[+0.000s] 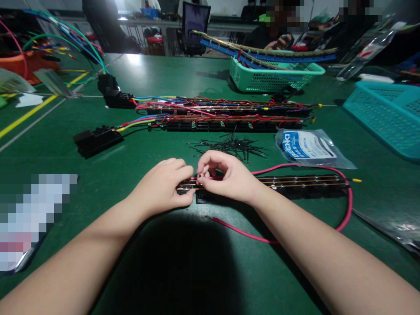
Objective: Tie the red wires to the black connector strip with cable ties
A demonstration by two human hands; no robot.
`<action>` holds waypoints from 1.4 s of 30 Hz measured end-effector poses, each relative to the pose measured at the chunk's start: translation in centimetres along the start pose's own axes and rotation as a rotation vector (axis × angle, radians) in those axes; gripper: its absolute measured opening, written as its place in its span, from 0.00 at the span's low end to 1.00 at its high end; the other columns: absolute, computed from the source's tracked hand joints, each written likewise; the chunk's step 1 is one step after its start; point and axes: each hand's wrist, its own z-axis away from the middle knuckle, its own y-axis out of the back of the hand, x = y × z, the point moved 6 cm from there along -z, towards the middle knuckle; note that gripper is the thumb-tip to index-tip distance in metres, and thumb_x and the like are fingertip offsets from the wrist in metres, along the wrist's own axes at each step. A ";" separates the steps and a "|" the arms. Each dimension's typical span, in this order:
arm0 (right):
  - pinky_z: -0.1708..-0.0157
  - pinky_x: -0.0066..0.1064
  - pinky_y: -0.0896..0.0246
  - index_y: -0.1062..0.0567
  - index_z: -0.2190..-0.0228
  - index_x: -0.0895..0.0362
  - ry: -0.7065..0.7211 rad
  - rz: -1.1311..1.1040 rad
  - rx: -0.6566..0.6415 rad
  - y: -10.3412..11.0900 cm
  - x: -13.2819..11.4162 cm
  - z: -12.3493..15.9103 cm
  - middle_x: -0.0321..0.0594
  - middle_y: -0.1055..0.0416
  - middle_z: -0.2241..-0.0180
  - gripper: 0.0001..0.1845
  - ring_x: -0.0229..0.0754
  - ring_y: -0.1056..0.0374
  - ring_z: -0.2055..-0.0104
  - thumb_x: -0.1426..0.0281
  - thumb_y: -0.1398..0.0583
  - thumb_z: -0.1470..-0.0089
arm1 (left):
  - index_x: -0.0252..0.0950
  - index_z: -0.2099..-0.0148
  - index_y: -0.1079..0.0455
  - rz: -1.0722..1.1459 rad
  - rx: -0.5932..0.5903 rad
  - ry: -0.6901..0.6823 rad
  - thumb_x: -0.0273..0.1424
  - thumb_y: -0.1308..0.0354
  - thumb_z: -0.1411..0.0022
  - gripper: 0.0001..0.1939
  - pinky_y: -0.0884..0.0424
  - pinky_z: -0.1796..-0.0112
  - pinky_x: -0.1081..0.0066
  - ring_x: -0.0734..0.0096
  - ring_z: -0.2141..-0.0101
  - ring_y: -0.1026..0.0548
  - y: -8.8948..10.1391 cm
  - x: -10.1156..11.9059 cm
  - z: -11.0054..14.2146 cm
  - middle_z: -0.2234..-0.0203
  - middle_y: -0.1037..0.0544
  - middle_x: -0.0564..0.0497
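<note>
A long black strip assembly [305, 186] with copper-coloured rods along its top lies crosswise in front of me. My left hand [166, 181] is closed around its left end, thumb at the near side. My right hand [229, 177] is pinched just beside it, over the strip; a small dark bit shows at the fingertips, too small to name. A thick red cable [349, 205] runs behind the strip, loops round its right end and comes back to a bare tip near me. Just beyond my hands lies a heap of thin black cable ties [234, 146].
Two similar wired assemblies [229, 122] with black connectors [98, 141] lie farther back. A printed plastic bag [313, 148] sits right of the ties. A green basket [275, 81] holds long blue strips; a teal basket [390, 113] stands at right. Another person's hand [278, 42] shows beyond.
</note>
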 end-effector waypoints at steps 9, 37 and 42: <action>0.72 0.25 0.45 0.33 0.74 0.58 -0.004 0.098 -0.066 -0.4 0.2 -0.1 0.31 0.39 0.76 0.06 0.31 0.42 0.73 0.79 0.41 0.57 | 0.37 0.66 0.35 0.052 -0.017 0.019 0.35 0.46 0.43 0.07 0.37 0.63 0.66 0.64 0.65 0.34 0.0 -0.2 0.0 0.69 0.32 0.50; 0.72 0.24 0.49 0.34 0.75 0.58 -0.011 0.238 -0.056 -0.3 0.7 -0.1 0.30 0.40 0.77 0.04 0.31 0.44 0.74 0.77 0.43 0.57 | 0.40 0.58 0.37 0.408 0.054 0.177 0.33 0.40 0.49 0.15 0.31 0.64 0.69 0.68 0.65 0.26 0.3 -1.0 0.4 0.64 0.25 0.53; 0.73 0.24 0.49 0.33 0.74 0.58 -0.017 0.281 -0.022 -0.1 0.8 -0.2 0.30 0.39 0.76 0.04 0.31 0.44 0.74 0.77 0.43 0.57 | 0.41 0.49 0.41 0.533 0.058 0.176 0.31 0.39 0.49 0.25 0.30 0.56 0.68 0.67 0.57 0.25 0.0 -1.1 0.5 0.57 0.24 0.51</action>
